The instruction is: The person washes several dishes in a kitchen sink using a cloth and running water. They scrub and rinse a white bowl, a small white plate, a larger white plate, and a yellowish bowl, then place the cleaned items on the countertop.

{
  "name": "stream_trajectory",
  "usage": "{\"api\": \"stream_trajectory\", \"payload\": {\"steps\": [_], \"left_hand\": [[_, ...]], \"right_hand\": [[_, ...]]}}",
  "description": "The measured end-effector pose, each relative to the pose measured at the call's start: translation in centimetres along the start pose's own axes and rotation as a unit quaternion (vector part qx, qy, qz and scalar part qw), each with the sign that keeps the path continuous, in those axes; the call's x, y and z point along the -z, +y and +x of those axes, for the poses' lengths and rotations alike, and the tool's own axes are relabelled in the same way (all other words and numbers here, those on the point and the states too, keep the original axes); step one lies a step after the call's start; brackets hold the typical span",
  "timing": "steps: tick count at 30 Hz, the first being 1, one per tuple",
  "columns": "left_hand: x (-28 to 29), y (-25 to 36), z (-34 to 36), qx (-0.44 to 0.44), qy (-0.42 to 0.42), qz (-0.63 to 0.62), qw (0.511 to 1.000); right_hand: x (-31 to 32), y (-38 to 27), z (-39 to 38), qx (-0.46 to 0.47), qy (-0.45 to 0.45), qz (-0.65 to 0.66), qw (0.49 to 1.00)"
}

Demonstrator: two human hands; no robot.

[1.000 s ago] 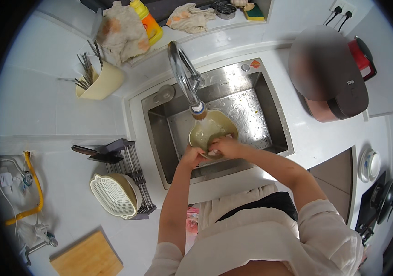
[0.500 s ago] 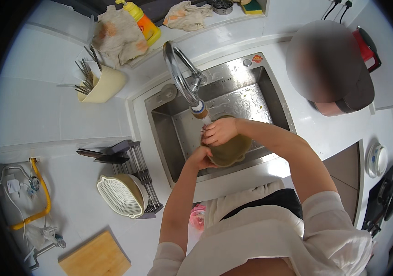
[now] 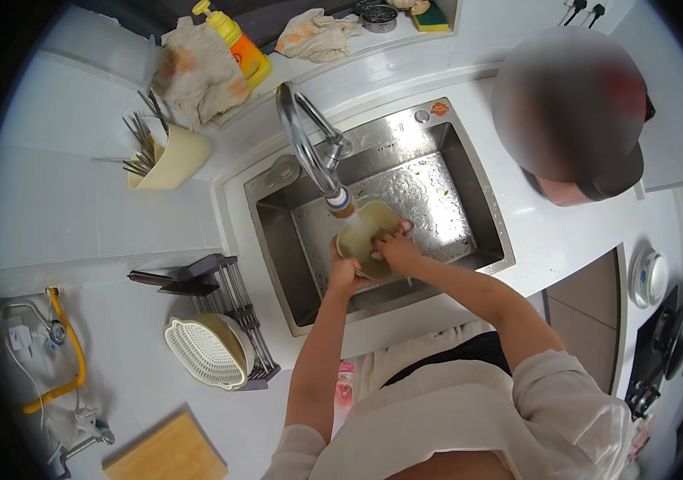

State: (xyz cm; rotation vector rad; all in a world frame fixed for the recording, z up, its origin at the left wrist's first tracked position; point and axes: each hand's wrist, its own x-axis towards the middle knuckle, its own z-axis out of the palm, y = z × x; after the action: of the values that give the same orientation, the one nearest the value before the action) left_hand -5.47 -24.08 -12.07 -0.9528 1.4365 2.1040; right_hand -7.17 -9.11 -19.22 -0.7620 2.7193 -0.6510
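Observation:
Under the running faucet (image 3: 307, 132), a greenish-beige bowl (image 3: 378, 213) is tilted inside the steel sink (image 3: 461, 188). My left hand (image 3: 346, 270) grips the bowl's near left rim, with its fingers wrapped round the outside. My right hand (image 3: 396, 251) reaches over the near right side, its fingers curled down into the bowl. A small pinkish thing shows beside that hand at the bowl's rim; what it is, I cannot make out. Water falls from the spout into the bowl's left part.
Left of the sink, a drying rack (image 3: 233, 308) carries a white colander (image 3: 204, 352) and knives. A cutting board (image 3: 167, 452) lies at lower left. Behind are a utensil holder (image 3: 172, 156), a yellow pump bottle (image 3: 241, 52) and cloths. A pinkish appliance (image 3: 573, 190) stands right.
The bowl has turned so its inside faces up under the water. My right hand has moved from beneath the spout to the bowl's near right side.

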Motion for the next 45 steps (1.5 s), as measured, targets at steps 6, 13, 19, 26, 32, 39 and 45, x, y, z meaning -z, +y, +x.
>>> {"api": "stream_trajectory", "payload": {"steps": [6,13,19,26,32,39,45], "left_hand": [[0.7,-2.2,1.9,0.002,-0.078,-0.049,0.996],[-0.1,-1.8,0.0,0.04,-0.119,-0.131,0.983],[0.7,-2.7,0.9,0.084,-0.178,-0.12,0.973],[4.0,0.3,2.1,0.017,-0.235,-0.034,0.971],[2.8,3.4,2.4,-0.023,-0.115,0.089,0.989],[2.5,6.7,1.4,-0.089,0.003,0.365,0.927],[2.8,6.0,1.4,-0.087,0.108,0.298,0.944]], "right_hand": [[-2.8,-2.8,2.7,-0.051,0.056,0.538,0.839],[4.7,-6.3,6.4,-0.236,0.446,0.723,0.471],[0.2,-5.4,5.5,-0.096,0.325,0.496,0.799],[1.2,-4.7,0.6,0.017,0.061,0.4,0.914],[3.4,-3.5,-2.2,0.082,0.006,0.112,0.99],[-0.8,4.1,-2.6,-0.033,0.066,-0.136,0.988],[-0.9,6.5,-4.2,-0.195,-0.078,-0.176,0.962]]}}
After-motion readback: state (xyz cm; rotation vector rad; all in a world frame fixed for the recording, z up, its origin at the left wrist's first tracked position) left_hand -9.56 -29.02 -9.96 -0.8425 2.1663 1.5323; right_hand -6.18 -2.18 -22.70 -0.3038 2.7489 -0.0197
